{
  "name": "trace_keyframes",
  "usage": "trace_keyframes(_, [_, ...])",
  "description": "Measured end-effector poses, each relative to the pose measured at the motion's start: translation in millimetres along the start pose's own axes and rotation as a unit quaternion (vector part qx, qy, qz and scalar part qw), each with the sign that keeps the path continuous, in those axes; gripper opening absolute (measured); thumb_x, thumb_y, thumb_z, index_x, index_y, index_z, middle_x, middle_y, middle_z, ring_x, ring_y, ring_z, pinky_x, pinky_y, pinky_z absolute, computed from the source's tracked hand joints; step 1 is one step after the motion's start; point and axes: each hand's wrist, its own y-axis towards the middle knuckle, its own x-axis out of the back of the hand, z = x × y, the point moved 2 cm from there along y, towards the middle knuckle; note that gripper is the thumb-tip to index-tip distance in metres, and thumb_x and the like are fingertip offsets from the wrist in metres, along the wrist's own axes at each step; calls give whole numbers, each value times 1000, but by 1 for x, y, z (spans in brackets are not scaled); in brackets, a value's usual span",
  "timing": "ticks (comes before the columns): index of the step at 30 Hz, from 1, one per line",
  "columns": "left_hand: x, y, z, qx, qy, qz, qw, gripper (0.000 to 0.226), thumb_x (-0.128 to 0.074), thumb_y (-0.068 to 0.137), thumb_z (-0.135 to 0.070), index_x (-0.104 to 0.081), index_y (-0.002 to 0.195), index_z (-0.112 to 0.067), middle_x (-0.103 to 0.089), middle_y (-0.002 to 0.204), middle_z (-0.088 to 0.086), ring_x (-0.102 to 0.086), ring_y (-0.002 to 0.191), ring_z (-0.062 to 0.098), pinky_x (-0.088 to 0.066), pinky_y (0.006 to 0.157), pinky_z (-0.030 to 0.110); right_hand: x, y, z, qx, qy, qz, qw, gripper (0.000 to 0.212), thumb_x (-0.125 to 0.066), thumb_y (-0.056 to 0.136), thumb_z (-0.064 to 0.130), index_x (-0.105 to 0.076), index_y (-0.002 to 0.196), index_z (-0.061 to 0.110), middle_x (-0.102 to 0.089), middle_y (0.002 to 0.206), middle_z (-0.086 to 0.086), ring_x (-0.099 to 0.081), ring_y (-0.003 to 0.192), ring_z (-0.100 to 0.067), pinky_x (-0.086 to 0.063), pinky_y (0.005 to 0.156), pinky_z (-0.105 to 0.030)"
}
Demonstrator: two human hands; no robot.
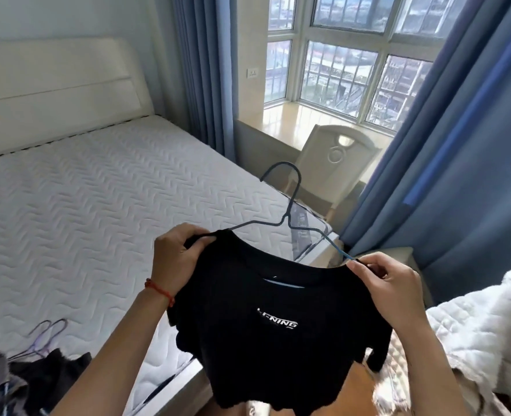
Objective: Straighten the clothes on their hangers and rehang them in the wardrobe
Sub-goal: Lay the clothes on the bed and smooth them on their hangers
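Note:
A black T-shirt (272,334) with white lettering on the chest hangs in front of me on a thin blue wire hanger (290,205), whose hook points up and away. My left hand (176,256) pinches the shirt's left shoulder at the neckline. My right hand (380,283) pinches the right shoulder where the hanger's arm enters the fabric. The hanger's lower bar shows through the neck opening. No wardrobe is in view.
A bare white mattress (98,211) with a cream headboard fills the left. Dark clothes (41,376) and pale wire hangers (47,334) lie at its near corner. A white quilted blanket (482,325) sits at right. Beyond stand a cream chair (335,163), blue curtains and a window.

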Motion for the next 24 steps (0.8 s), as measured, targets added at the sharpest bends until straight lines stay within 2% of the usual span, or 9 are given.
trace_keyframes(3, [-40,35,-4,-5,-18,-15,1000,4,-73,75,-11,-73,78,-14,-64,74,-16,-58,75,-11,-43,72,2,1,49,-25,2,22,-4,1000,27,-74,75,23,-64,62,45,-63,63,29,-58,67,6,-38,59,-3])
trace_keyframes(7, [-95,85,-2,0,-35,-32,999,6,-74,74,-8,-72,77,-13,-61,74,-19,-57,75,-15,-41,73,-1,-3,121,-55,-7,27,2,1000,22,-75,75,22,-66,60,35,-64,63,23,-59,65,0,-40,56,-7])
trace_keyframes(9, [-119,109,1,10,-38,-31,999,6,-74,74,-9,-72,77,-13,-62,73,-18,-57,75,-13,-41,73,0,-5,158,-66,-16,22,8,1000,17,-75,75,22,-67,67,34,-64,62,23,-58,64,1,-40,56,-7])
trace_keyframes(12, [-150,141,7,22,-39,-33,998,4,-74,74,-10,-72,76,-12,-64,72,-10,-58,74,-11,-41,71,0,-9,210,-79,-21,20,12,1000,24,-76,74,20,-65,57,34,-63,60,25,-58,63,2,-40,56,-6])
trace_keyframes(15, [-175,165,13,45,-41,-37,997,4,-74,74,-9,-72,75,-12,-66,71,-6,-59,74,-7,-42,69,1,-19,256,-88,-16,30,25,999,26,-76,74,17,-62,60,33,-63,61,28,-57,63,5,-39,56,-3])
trace_keyframes(18, [-200,183,23,72,-35,-49,996,5,-74,73,-8,-72,74,-12,-66,65,-16,-61,74,-4,-42,68,1,-33,302,-102,-7,28,48,998,25,-76,74,17,-62,63,33,-62,64,31,-57,65,7,-39,58,-1])
trace_keyframes(20, [-218,192,29,91,-29,-57,994,6,-75,73,-8,-71,73,-13,-66,70,-25,-61,75,-1,-43,66,2,-45,336,-114,7,29,73,997,23,-75,74,17,-62,66,34,-63,70,33,-57,70,10,-40,60,0])
trace_keyframes(22, [-236,201,35,110,-16,-69,991,7,-75,72,-8,-71,71,-13,-64,73,-31,-61,74,0,-43,65,2,-60,371,-128,22,26,103,994,15,-75,75,17,-66,71,28,-66,71,23,-57,73,12,-39,61,1])
trace_keyframes(24, [-257,210,42,130,2,-84,988,7,-75,72,-9,-71,71,-14,-64,76,-29,-61,73,-1,-43,65,2,-77,408,-143,37,19,133,990,6,-74,76,14,-70,77,18,-65,61,11,-55,74,15,-38,61,3])
